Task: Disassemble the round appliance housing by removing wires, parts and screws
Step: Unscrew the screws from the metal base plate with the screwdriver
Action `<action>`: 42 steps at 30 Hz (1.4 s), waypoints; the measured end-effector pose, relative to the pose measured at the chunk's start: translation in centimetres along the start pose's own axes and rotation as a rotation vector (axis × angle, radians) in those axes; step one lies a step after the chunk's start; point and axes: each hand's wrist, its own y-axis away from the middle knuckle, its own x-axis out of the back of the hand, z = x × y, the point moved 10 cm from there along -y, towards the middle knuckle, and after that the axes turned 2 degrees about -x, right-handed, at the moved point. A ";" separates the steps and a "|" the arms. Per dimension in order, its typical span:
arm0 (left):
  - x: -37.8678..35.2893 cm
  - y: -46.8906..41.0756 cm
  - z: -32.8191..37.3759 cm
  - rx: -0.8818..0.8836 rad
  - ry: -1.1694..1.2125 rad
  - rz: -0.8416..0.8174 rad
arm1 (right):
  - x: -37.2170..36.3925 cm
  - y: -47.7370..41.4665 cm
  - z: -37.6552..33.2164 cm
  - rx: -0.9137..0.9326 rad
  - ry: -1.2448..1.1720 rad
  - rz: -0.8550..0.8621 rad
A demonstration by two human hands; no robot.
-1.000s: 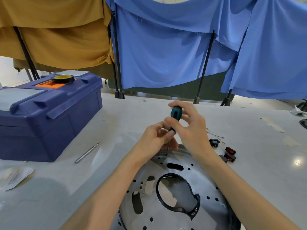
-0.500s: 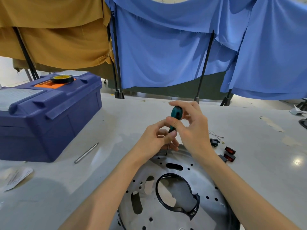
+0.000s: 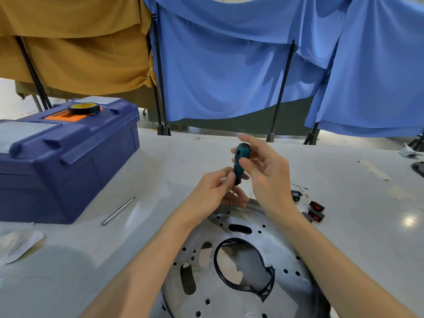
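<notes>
Round housing (image 3: 241,292): bare sheet metal, brushed-looking, dull sheen, w/ black glossy rubbery trim (image 3: 268,288) round the centre hole. Screwdriver (image 3: 239,164): teal plastic handle, smooth, thin metal shaft. Toolbox (image 3: 68,161): blue moulded plastic, semi-matt, orange plastic insert. Table (image 3: 367,237): smooth pale top, slightly glossy w/ light reflections. Backdrop: blue cloth (image 3: 229,72) & mustard cloth (image 3: 75,47), matt, creased. Metal rod (image 3: 118,211), satin.

A pale grey table (image 3: 344,180) fills the foreground, glossy, with a bright light reflection at its right side. Behind it, blue cloths (image 3: 229,72) and an ochre cloth (image 3: 75,47) hang over black stands (image 3: 281,88). Pale floor shows beneath them.
</notes>
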 end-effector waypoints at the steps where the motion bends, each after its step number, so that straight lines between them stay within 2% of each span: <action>1: 0.2 0.0 -0.2 0.007 -0.003 0.010 | -0.2 0.0 0.0 0.000 -0.001 -0.020; 6: 0.5 -0.1 0.1 -0.032 -0.085 0.032 | -0.3 0.0 -0.3 0.038 0.103 0.006; 12: 0.4 0.0 -0.3 0.003 -0.028 0.022 | -0.4 0.1 0.2 0.002 0.017 -0.044; 17: 0.5 -0.1 0.0 -0.009 -0.056 0.024 | -0.5 -0.1 -0.1 0.034 0.146 0.003; 23: 0.3 0.0 -0.1 -0.015 -0.005 0.010 | -0.3 0.1 0.0 0.010 0.014 -0.035; 29: 0.4 -0.2 0.2 -0.049 -0.083 0.022 | 0.0 0.0 -0.2 0.027 0.109 0.025; 34: 0.6 -0.1 -0.3 -0.024 -0.043 0.024 | 0.0 0.1 0.2 -0.024 -0.032 -0.013; 39: 0.5 -0.3 0.0 -0.039 -0.094 0.025 | 0.0 0.0 -0.5 0.047 0.113 0.030; 42: 0.3 -0.1 0.2 -0.040 -0.045 0.013 | 0.6 -0.1 0.2 0.007 0.082 0.067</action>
